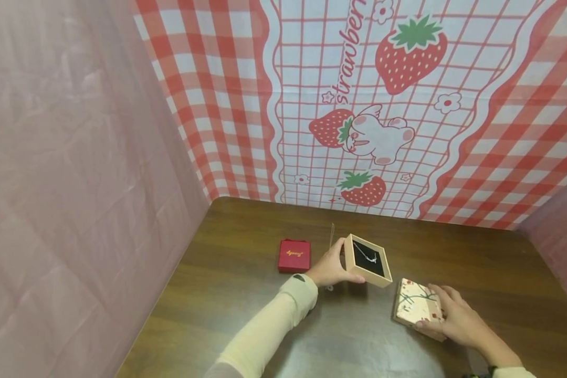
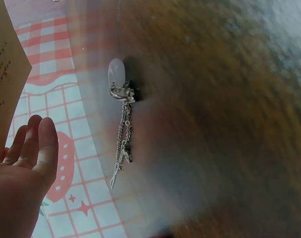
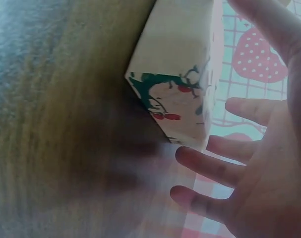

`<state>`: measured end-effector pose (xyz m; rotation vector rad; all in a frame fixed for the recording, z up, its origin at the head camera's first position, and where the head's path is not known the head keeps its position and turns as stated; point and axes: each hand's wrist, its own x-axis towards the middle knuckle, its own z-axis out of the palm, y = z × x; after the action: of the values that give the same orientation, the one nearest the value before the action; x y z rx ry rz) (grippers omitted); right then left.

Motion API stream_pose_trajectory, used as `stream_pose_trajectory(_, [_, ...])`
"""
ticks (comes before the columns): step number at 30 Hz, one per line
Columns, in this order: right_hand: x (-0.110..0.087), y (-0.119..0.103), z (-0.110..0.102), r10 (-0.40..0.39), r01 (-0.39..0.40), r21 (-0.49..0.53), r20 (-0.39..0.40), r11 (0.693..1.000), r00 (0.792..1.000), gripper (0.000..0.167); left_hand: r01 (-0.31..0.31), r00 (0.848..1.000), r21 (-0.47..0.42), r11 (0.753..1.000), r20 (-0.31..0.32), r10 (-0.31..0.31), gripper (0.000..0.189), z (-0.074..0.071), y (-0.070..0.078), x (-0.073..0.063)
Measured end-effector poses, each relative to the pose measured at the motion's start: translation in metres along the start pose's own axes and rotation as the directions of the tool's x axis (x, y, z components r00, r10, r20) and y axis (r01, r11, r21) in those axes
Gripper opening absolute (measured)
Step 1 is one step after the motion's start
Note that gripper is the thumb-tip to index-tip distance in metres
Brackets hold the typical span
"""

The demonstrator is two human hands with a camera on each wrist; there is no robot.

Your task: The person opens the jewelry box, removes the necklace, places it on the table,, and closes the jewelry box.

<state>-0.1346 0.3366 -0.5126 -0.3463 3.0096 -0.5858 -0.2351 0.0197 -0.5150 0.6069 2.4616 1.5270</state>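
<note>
Open box (image 1: 374, 277) held tilted over the tabletop (image 1: 236, 252).
The left hand (image 1: 333, 266) clamps its side; the right hand (image 1: 460, 317) has fingers spread at the patterned box (image 1: 415, 301), any grip unclear. Further tipping could slide the necklace (image 1: 373, 259) out.

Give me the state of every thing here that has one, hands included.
Cream box: open, tilted, in the left hand
Silver necklace: laid on the box's black insert
Red box: lying with gold lettering up; contents hidden
Floral-patterned piece: patterned side up
Pale pendant: lying on the table, beside its chain
Left hand: holding the cream box
Right hand: fingers spread at the floral-patterned piece
</note>
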Motion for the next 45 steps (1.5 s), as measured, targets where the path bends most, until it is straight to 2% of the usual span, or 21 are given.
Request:
stream_pose_trajectory(11, [0.002, -0.005, -0.008, 0.003, -0.002, 0.013, -0.025, 1.000, 1.000, 0.100, 0.000, 1.000, 0.004, 1.000, 0.005, 0.000, 0.093, -0.001, -0.001, -0.001])
stream_pose_trajectory(15, [0.006, -0.006, -0.012, 0.012, -0.012, 0.046, 0.004, 0.999, 1.000, 0.100, 0.001, 1.000, 0.002, 1.000, 0.003, -0.001, 0.093, 0.000, 0.000, -0.001])
stream_pose_trajectory(22, [0.015, -0.011, -0.017, -0.033, 0.035, 0.141, -0.017, 0.989, 0.999, 0.097, -0.008, 1.000, 0.004, 1.000, 0.013, 0.008, 0.091, -0.001, 0.001, -0.001])
stream_pose_trajectory(27, [0.023, -0.016, -0.021, -0.034, 0.033, 0.209, 0.001, 0.977, 0.999, 0.096, -0.015, 1.000, -0.006, 1.000, 0.011, 0.015, 0.091, -0.002, 0.003, -0.001])
stream_pose_trajectory(34, [0.032, -0.024, -0.024, -0.021, 0.016, 0.212, 0.019, 0.977, 1.000, 0.099, -0.004, 1.000, -0.006, 1.000, 0.013, 0.004, 0.091, -0.002, 0.006, -0.002])
stream_pose_trajectory(45, [0.047, -0.038, -0.026, -0.078, 0.077, 0.310, -0.010, 0.948, 0.997, 0.098, 0.012, 1.000, -0.021, 1.000, 0.026, -0.011, 0.092, -0.001, 0.008, -0.004])
